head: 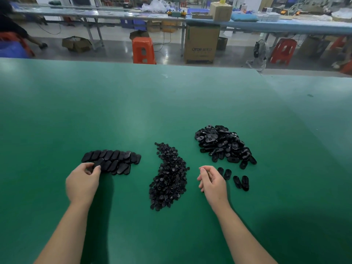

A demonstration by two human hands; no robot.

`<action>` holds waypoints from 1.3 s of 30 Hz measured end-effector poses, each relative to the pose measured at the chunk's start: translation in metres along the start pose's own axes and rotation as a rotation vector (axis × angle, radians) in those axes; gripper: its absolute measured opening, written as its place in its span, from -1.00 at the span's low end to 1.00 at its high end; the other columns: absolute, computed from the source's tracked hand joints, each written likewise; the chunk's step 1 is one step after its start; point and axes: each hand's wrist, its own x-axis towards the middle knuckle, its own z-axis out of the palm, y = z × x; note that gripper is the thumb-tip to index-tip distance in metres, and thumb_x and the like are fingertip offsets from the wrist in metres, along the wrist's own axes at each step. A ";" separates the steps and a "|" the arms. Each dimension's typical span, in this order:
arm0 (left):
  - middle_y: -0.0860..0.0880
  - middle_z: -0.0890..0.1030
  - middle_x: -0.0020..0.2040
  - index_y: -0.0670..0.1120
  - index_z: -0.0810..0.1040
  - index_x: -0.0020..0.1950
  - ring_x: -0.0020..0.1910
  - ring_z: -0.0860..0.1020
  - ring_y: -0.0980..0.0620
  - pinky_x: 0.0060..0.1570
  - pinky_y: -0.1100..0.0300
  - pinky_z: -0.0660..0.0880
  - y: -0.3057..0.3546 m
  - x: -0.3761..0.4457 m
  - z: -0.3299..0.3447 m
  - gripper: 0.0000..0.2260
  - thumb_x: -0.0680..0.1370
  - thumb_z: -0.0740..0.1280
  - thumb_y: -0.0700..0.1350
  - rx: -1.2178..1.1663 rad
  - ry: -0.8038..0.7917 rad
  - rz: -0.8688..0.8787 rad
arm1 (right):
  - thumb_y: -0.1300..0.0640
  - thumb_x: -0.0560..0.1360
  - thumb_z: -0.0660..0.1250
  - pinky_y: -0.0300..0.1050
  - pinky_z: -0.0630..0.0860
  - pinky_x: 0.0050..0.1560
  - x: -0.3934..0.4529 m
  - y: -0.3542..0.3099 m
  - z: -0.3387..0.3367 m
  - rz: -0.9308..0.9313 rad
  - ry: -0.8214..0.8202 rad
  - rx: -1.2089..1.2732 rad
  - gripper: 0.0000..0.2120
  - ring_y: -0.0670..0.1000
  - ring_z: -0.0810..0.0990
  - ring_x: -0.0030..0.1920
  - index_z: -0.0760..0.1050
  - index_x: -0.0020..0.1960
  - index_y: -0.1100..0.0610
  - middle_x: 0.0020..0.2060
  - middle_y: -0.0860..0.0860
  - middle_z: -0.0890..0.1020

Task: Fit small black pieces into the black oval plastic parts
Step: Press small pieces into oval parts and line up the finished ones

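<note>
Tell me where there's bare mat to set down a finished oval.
Bare green mat lies beyond all three groups, and near the person between the forearms. Crowded: the laid-out ovals at the left hand, the small-piece heap, the oval pile.

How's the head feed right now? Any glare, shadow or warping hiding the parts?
Head view: soft overhead glare washes pale patches across the green mat; dark shadows fall beneath both forearms; wide-angle bending curves the far benches. The small black pieces and loose oval parts merge into black masses, so detail is hard to read. The left hand and right hand look sharp.
</note>
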 end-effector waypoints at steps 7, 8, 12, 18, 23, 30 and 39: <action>-0.01 0.58 -0.23 -0.06 0.63 0.22 -0.24 0.56 -0.13 -0.30 0.09 0.42 -0.009 0.005 -0.007 -0.72 0.57 0.38 0.03 0.025 0.014 -0.024 | 0.07 0.66 0.27 -0.10 0.56 -0.33 -0.001 0.000 0.001 0.007 0.000 0.008 -0.87 -0.13 0.54 -0.38 0.58 0.00 -0.01 -0.31 -0.08 0.65; -0.01 0.59 -0.23 -0.06 0.63 0.22 -0.24 0.56 -0.12 -0.31 0.11 0.40 -0.007 0.005 -0.006 -0.72 0.57 0.38 0.03 0.030 0.018 -0.015 | 0.07 0.66 0.27 -0.11 0.56 -0.33 -0.001 0.000 0.001 0.009 -0.001 0.012 -0.87 -0.13 0.54 -0.38 0.58 -0.01 -0.01 -0.31 -0.08 0.65; -0.01 0.61 -0.22 -0.04 0.65 0.19 -0.24 0.55 -0.08 -0.30 0.14 0.36 0.008 -0.003 -0.001 -0.79 0.59 0.35 -0.03 -0.022 0.028 0.052 | 0.07 0.66 0.27 -0.11 0.56 -0.33 -0.001 -0.001 0.001 0.009 0.003 0.007 -0.87 -0.13 0.54 -0.39 0.58 0.00 0.00 -0.30 -0.07 0.65; 0.02 0.68 -0.05 -0.03 0.68 0.09 -0.09 0.58 0.04 -0.09 0.17 0.45 0.057 -0.032 0.033 -0.86 0.60 0.34 -0.10 -0.077 -0.140 0.351 | 0.09 0.66 0.27 -0.06 0.56 -0.32 -0.001 -0.002 0.002 0.005 0.005 -0.018 -0.87 -0.13 0.55 -0.39 0.58 -0.01 -0.01 -0.30 -0.08 0.65; 0.02 0.62 0.09 0.00 0.63 0.24 -0.08 0.55 0.07 -0.10 0.17 0.48 0.100 -0.052 0.073 -0.76 0.65 0.24 -0.11 0.048 -0.338 0.537 | 0.10 0.66 0.27 -0.07 0.56 -0.32 -0.001 0.000 0.001 0.008 0.003 -0.028 -0.87 -0.14 0.55 -0.39 0.58 -0.01 -0.02 -0.29 -0.08 0.66; -0.02 0.49 0.18 0.13 0.50 0.43 -0.08 0.58 -0.07 -0.14 0.10 0.53 0.118 -0.051 0.095 -0.64 0.66 0.12 -0.07 0.358 -0.428 0.495 | 0.09 0.66 0.27 -0.06 0.56 -0.30 0.001 0.000 0.003 -0.007 -0.011 -0.062 -0.85 -0.14 0.55 -0.40 0.57 -0.05 -0.04 -0.30 -0.06 0.65; 0.00 0.52 -0.08 -0.10 0.61 0.06 -0.21 0.53 -0.02 -0.25 0.11 0.47 0.094 -0.062 0.092 -0.84 0.63 0.25 -0.10 0.215 -0.293 0.456 | 0.10 0.66 0.27 -0.12 0.58 -0.31 0.002 0.003 0.004 -0.004 -0.004 -0.073 -0.85 -0.14 0.58 -0.39 0.57 -0.04 -0.05 -0.28 -0.05 0.66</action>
